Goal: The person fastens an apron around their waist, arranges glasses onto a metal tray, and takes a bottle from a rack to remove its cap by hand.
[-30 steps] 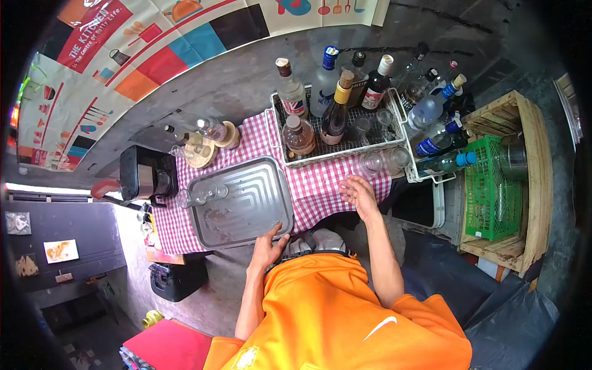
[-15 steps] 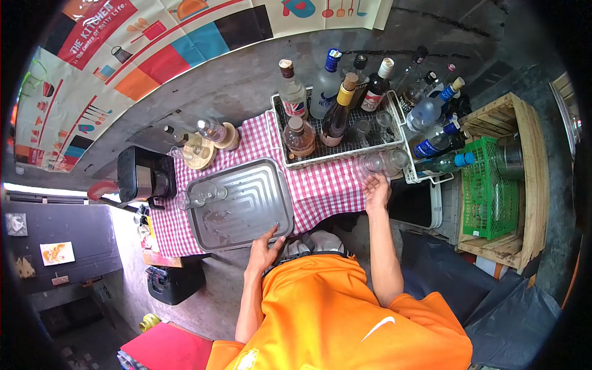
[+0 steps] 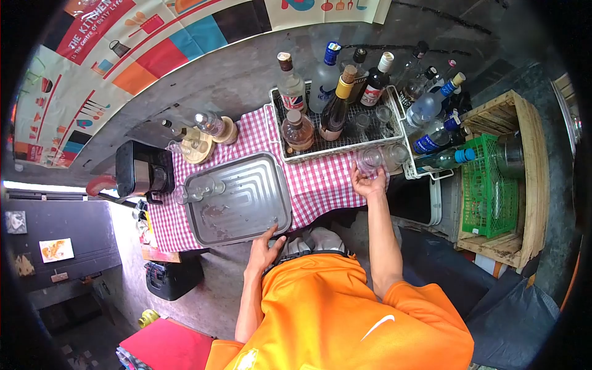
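At the right end of the checked cloth, my right hand [image 3: 368,182] has its thumb and fingers curled around the near side of a clear glass [image 3: 370,158]. A second clear glass [image 3: 394,154] stands just to its right, beside the basket. My left hand [image 3: 266,249] is at the near right corner of a grey metal tray [image 3: 280,185], its fingers stretched out and touching the rim. Several clear glasses [image 3: 206,188] are grouped on the tray's left part.
Behind my right hand, a white wire basket [image 3: 336,151] holds bottles and small glasses. More bottles [image 3: 435,139] fill a rack to its right, near a green crate [image 3: 481,188] inside a wooden box [image 3: 533,185]. A black appliance [image 3: 145,172] stands at the left end.
My right hand has moved slightly left and away from me, onto the left one of the two glasses. The left hand stays at the tray's corner. The view has shifted a little.
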Tool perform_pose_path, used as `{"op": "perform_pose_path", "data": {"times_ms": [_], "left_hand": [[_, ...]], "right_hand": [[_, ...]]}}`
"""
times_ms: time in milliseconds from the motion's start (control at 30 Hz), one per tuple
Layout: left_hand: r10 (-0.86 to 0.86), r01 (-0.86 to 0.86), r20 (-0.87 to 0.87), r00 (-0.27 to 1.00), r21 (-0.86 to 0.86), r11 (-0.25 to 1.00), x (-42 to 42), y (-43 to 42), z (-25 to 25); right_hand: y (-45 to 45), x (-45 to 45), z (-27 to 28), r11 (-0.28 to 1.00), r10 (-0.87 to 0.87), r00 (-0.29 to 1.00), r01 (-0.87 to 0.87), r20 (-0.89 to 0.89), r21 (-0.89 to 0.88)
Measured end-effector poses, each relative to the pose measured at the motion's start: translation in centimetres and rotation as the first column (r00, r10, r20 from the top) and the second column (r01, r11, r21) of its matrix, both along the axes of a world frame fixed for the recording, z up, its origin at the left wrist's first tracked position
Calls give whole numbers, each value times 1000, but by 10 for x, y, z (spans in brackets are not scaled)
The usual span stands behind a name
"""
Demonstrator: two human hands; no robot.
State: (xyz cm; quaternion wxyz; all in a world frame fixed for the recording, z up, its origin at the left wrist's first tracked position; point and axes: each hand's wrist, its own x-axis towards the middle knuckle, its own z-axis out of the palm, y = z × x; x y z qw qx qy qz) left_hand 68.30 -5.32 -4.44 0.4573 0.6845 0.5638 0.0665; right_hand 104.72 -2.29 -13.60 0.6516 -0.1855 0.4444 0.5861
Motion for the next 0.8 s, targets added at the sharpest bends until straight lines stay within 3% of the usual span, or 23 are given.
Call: {"op": "perform_pose_path", "data": {"times_ms": [133, 233, 300, 333, 400, 533, 667, 800], "left_hand": [[29, -30, -8, 1000, -22, 999, -1, -5, -1], [53, -53, -4, 999, -35, 998, -1, -9, 0], [56, -56, 5, 998, -27, 998, -1, -12, 0], [65, -64, 9, 998, -29, 998, -2, -14, -2], [67, -67, 15, 998, -29, 997, -3, -15, -4], [71, -71, 3, 997, -34, 997, -4, -18, -8], [63, -63, 1, 998, -35, 997, -3, -19, -7], [79, -78, 10, 997, -76, 994, 2, -18, -2]], "right_hand": [[4, 1, 4, 999, -37, 999, 37, -39, 1], [8, 3, 6, 993, -68, 993, 58, -97, -104], [5, 8, -1, 995, -98, 953, 93, -288, -30], [3, 10, -4, 995, -101, 952, 96, -288, -31], [-1, 11, -7, 995, -64, 961, 83, -268, 61], [-11, 2, -2, 995, -88, 972, 98, -218, 32], [-28, -10, -3, 999, 27, 995, -23, -99, 45], [-51, -33, -2, 965, 168, 985, -174, 49, 195]]}}
